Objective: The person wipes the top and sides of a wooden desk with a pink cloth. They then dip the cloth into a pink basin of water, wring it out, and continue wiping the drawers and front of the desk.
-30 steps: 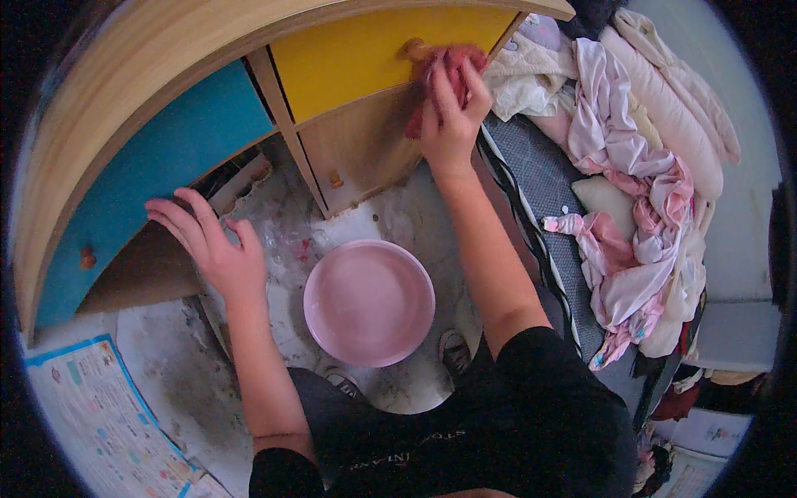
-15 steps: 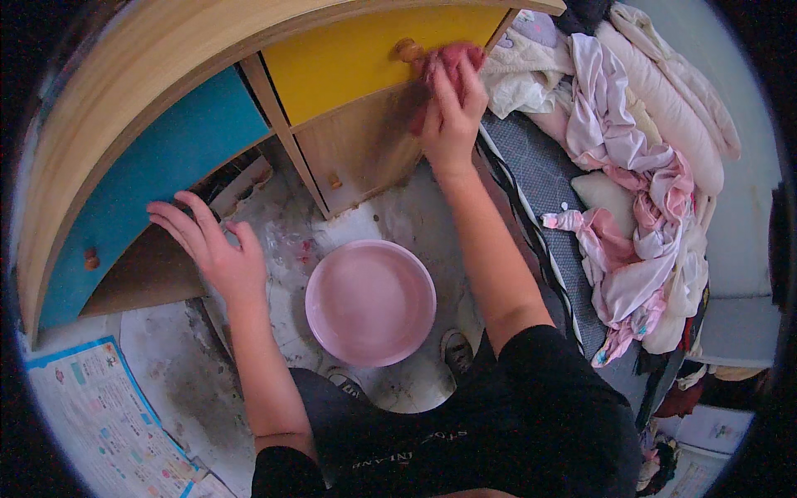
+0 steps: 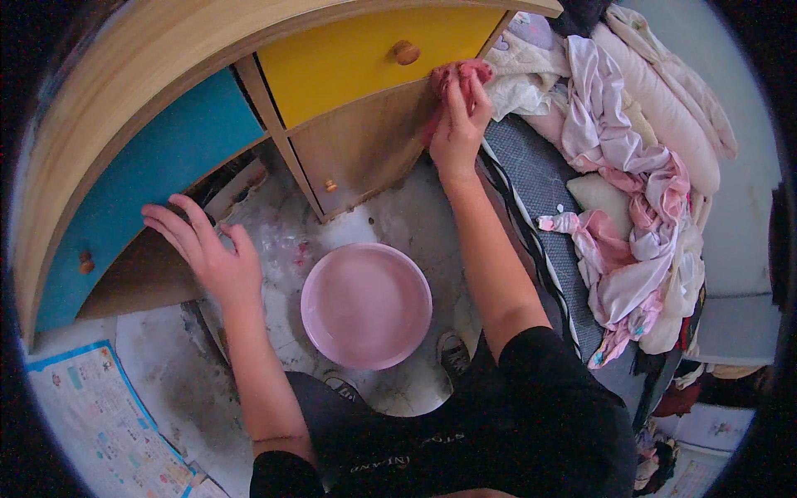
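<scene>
My right hand [image 3: 462, 124] grips a bunched red cloth [image 3: 459, 75] against the lower right corner of a yellow drawer front [image 3: 349, 70]. Part of the cloth hangs down past my fingers over the edge of the wooden door [image 3: 357, 137] below. The drawer's round wooden knob [image 3: 406, 53] sits just left of and above the cloth. Nothing is in my left hand [image 3: 217, 257]; its fingers are spread beside the lower edge of a blue drawer front [image 3: 158, 166]. On the floor between my arms stands a round pink basin [image 3: 366, 305], seemingly holding water.
A grey padded surface [image 3: 531, 166] on the right carries crumpled pink and white bedding [image 3: 631, 224]. My shoes [image 3: 454, 353] flank the near side of the basin. At lower left lies a blue-edged printed sheet [image 3: 108, 423] on the stained floor.
My right hand and the red cloth have moved slightly down and right, away from the yellow drawer's knob. The left hand stays open in nearly the same place.
</scene>
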`<state>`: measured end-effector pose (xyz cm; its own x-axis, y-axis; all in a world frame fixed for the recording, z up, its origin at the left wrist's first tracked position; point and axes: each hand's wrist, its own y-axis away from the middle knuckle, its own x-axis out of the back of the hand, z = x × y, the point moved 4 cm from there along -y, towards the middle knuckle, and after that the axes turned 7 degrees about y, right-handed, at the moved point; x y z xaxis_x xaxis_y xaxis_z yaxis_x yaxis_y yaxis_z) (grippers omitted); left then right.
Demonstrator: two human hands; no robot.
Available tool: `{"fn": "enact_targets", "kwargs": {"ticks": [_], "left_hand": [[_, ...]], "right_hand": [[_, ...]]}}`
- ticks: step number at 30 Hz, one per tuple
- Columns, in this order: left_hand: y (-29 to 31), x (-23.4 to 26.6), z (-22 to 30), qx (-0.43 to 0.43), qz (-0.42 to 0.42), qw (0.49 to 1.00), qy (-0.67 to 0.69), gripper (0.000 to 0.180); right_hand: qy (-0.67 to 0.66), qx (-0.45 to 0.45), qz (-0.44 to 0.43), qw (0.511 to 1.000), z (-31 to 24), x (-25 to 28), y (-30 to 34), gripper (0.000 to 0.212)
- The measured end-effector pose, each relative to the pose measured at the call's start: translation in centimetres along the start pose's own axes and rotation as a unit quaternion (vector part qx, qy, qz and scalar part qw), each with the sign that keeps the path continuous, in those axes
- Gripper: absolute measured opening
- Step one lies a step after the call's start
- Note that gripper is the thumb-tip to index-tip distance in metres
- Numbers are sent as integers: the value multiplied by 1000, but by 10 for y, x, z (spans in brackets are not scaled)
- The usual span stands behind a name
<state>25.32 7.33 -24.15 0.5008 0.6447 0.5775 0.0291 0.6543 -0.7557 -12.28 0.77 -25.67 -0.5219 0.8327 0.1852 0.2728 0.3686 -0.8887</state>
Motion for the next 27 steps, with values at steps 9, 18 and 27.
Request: {"fn": "enact_targets", "kwargs": {"ticks": [9,18,27], "left_hand": [[5,4,-8,-10,1,1000,-16,77],[1,0,-10,-20,2,1000,-8,81],[1,0,-6,-6,-7,1000,8,80]], "right_hand": [[110,141,87,980,-46,15,-92,37],[109,71,16,991,18,13,11,31],[172,86,111,975,7,11,-48,35]]}}
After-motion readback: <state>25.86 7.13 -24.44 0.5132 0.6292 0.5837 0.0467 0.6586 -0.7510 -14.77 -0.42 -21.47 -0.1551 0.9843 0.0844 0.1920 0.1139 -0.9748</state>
